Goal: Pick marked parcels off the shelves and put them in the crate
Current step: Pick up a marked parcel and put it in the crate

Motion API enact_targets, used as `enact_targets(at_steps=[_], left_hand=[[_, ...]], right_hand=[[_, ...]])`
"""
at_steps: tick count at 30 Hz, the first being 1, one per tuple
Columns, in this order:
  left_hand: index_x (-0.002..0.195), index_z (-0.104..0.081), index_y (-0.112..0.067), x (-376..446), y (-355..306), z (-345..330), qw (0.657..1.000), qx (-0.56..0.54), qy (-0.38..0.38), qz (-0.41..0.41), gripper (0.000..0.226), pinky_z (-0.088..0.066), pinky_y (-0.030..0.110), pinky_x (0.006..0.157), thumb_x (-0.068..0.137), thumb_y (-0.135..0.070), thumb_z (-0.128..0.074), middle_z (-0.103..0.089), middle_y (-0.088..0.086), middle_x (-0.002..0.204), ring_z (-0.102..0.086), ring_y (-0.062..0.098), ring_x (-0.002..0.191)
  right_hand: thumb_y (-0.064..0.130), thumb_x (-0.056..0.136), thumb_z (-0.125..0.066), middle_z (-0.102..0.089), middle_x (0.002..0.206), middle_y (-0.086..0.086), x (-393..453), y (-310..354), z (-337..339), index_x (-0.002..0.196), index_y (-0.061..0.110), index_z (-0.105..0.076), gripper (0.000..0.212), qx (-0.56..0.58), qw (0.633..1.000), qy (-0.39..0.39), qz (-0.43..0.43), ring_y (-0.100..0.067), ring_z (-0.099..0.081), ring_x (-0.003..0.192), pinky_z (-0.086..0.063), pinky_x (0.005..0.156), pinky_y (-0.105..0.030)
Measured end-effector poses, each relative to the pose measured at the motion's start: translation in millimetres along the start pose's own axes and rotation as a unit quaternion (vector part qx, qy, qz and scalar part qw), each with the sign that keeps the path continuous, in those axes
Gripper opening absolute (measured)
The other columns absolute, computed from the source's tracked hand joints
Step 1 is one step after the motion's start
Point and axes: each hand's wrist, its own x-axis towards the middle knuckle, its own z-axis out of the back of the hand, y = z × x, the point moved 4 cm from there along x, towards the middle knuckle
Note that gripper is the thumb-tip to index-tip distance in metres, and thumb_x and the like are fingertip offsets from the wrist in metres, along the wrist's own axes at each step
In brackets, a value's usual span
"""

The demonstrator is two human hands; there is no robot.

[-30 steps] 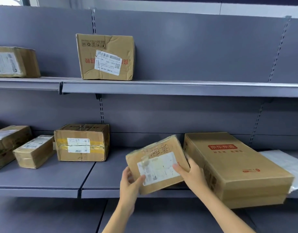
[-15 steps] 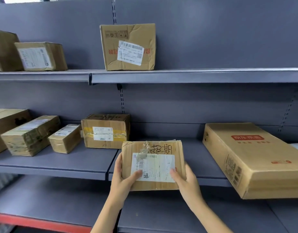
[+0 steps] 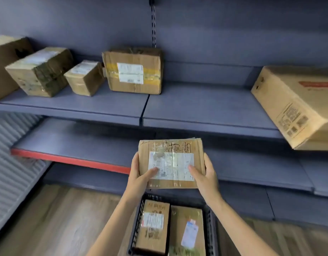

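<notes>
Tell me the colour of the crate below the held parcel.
Black wire mesh crate, seen in the head view.

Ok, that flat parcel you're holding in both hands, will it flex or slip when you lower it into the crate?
The flat parcel looks like stiff cardboard: its edges stay straight while the left hand and right hand grip opposite sides. Probably light, as thin as it is. The glossy tape over the label might be slippery under the thumbs. It should lie flat in the crate.
</notes>
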Motion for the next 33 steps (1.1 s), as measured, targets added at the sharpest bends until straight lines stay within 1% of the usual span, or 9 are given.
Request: enact_targets(at_steps=[5, 9, 12, 16, 19, 23, 25, 30, 33], left_hand=[[0.120, -0.042, -0.043, -6.2, 38.9, 8.6, 0.997, 0.010, 0.029, 0.077, 0.055, -0.058, 0.040, 0.071, 0.087, -0.004, -0.060, -0.058, -0.003, 0.120, -0.065, 0.020, 0.102], [0.131, -0.035, -0.036, -3.0, 61.6, -4.5, 0.992, 0.008, 0.048, 0.114, 0.062, -0.058, 0.043, 0.075, 0.087, -0.002, -0.060, -0.056, -0.001, 0.123, -0.062, 0.023, 0.106], [0.135, -0.033, -0.033, -0.2, 76.7, -14.6, 0.991, 0.014, 0.054, 0.125, 0.065, -0.057, 0.042, 0.080, 0.086, 0.000, -0.060, -0.056, 0.000, 0.124, -0.061, 0.023, 0.108], [0.129, -0.036, -0.039, 1.4, 105.8, -24.8, 0.985, 0.051, 0.064, 0.151, 0.061, -0.055, 0.050, 0.084, 0.087, -0.003, -0.061, -0.056, 0.000, 0.123, -0.061, 0.024, 0.107], [0.125, -0.035, -0.037, -2.8, 142.9, -29.5, 0.974, 0.091, 0.065, 0.196, 0.054, -0.055, 0.053, 0.078, 0.089, -0.003, -0.057, -0.057, 0.001, 0.116, -0.063, 0.026, 0.101], [0.132, -0.030, -0.027, -22.9, 214.2, -25.2, 0.946, 0.110, 0.068, 0.296, 0.053, -0.058, 0.038, 0.071, 0.091, -0.001, -0.052, -0.058, 0.006, 0.110, -0.063, 0.027, 0.093], [0.135, -0.028, -0.025, -34.1, 251.0, -18.0, 0.935, 0.123, 0.051, 0.327, 0.057, -0.056, 0.036, 0.072, 0.090, 0.000, -0.053, -0.056, 0.007, 0.110, -0.062, 0.025, 0.093], [0.133, -0.032, -0.021, -56.5, 326.7, -7.7, 0.909, 0.146, 0.023, 0.389, 0.054, -0.053, 0.036, 0.070, 0.088, 0.002, -0.053, -0.060, 0.005, 0.095, -0.059, 0.021, 0.082], [0.137, -0.029, -0.026, -60.3, 357.7, -4.0, 0.891, 0.168, 0.005, 0.421, 0.068, -0.052, 0.051, 0.085, 0.078, -0.016, -0.062, -0.062, 0.007, 0.103, -0.062, 0.026, 0.093]], right_hand=[[0.039, 0.076, -0.068, -0.042, 0.145, 0.006, -24.9, -45.6, -3.0, 0.143, 0.027, -0.030, 0.077, -0.025, 0.997, -0.039, -0.065, -0.014, -0.041, 0.131, -0.037, 0.108, -0.045], [0.021, 0.082, -0.067, -0.042, 0.143, 0.004, -35.0, -64.1, 10.8, 0.145, 0.025, -0.025, 0.076, -0.014, 0.994, -0.055, -0.092, -0.014, -0.044, 0.128, -0.038, 0.108, -0.039], [0.010, 0.084, -0.064, -0.047, 0.137, 0.001, -33.7, -76.2, 21.7, 0.144, 0.023, -0.023, 0.074, -0.001, 0.992, -0.059, -0.111, -0.013, -0.050, 0.118, -0.046, 0.099, -0.035], [0.002, 0.086, -0.058, -0.052, 0.124, -0.001, -30.2, -99.1, 35.3, 0.142, 0.017, -0.025, 0.067, 0.012, 0.985, -0.063, -0.158, -0.008, -0.056, 0.100, -0.053, 0.075, -0.021], [-0.003, 0.086, -0.054, -0.058, 0.102, 0.003, -34.2, -132.8, 43.6, 0.139, 0.012, -0.030, 0.060, 0.022, 0.973, -0.078, -0.215, -0.021, -0.060, 0.097, -0.049, 0.074, -0.021], [-0.003, 0.086, -0.054, -0.057, 0.117, -0.006, -51.9, -204.9, 43.9, 0.139, 0.010, -0.032, 0.058, 0.004, 0.955, -0.064, -0.289, -0.009, -0.057, 0.090, -0.048, 0.068, -0.016], [-0.004, 0.086, -0.055, -0.057, 0.112, -0.004, -62.6, -241.2, 42.7, 0.137, 0.010, -0.034, 0.057, -0.011, 0.945, -0.057, -0.323, -0.004, -0.056, 0.085, -0.047, 0.061, -0.015], [0.003, 0.083, -0.057, -0.057, 0.123, -0.008, -79.7, -324.3, 39.2, 0.134, 0.012, -0.039, 0.055, -0.070, 0.912, -0.058, -0.401, -0.019, -0.058, 0.099, -0.047, 0.076, -0.028], [0.011, 0.083, -0.058, -0.058, 0.123, -0.008, -79.9, -362.1, 35.5, 0.135, 0.015, -0.039, 0.056, -0.116, 0.900, -0.043, -0.418, -0.023, -0.057, 0.104, -0.050, 0.089, -0.041]])
